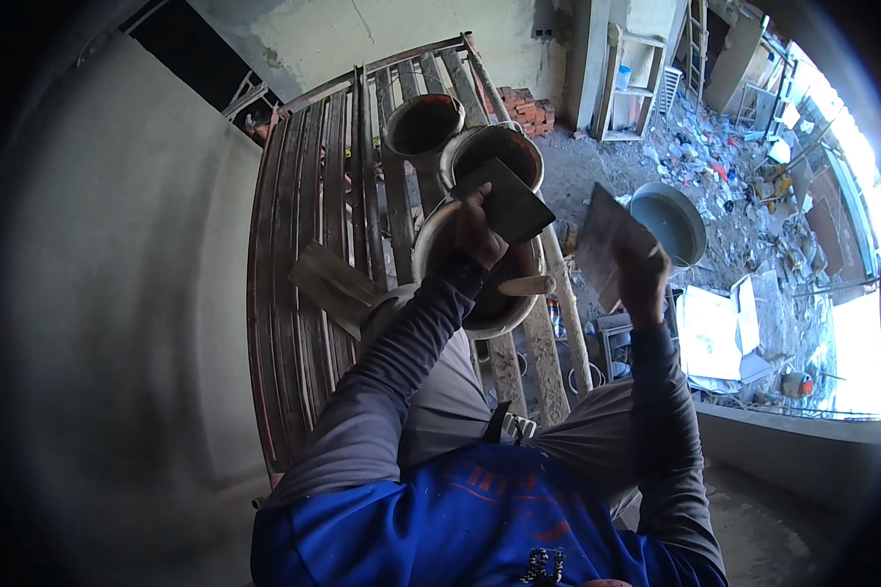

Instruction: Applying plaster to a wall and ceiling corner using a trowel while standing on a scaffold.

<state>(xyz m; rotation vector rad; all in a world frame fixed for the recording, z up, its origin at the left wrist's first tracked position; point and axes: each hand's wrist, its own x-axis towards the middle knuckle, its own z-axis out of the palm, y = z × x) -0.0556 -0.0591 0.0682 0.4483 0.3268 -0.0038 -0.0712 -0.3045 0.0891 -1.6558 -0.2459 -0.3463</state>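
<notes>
My left hand [478, 243] is closed on a dark, square flat plate [507, 203], its thumb lying over one edge. The plate hangs above the near bucket [422, 256] and partly covers the bucket behind it. My right hand [644, 282] is raised to the right of the buckets, wrapped round a plastering trowel [602, 235] with a flat blade; motion blurs it a little, and its handle is hidden. A wooden handle [527, 286] sticks out over the near bucket's rim. Beside my left knee rests a flat, greyish board [331, 282].
I sit on a slatted platform [294, 254] along a plastered wall [147, 254]. Two more buckets [423, 125] stand farther along it. Below on the right are a round tub [668, 223], scattered rubble [729, 166] and white sheets [713, 328]. Red bricks [526, 112] are stacked behind.
</notes>
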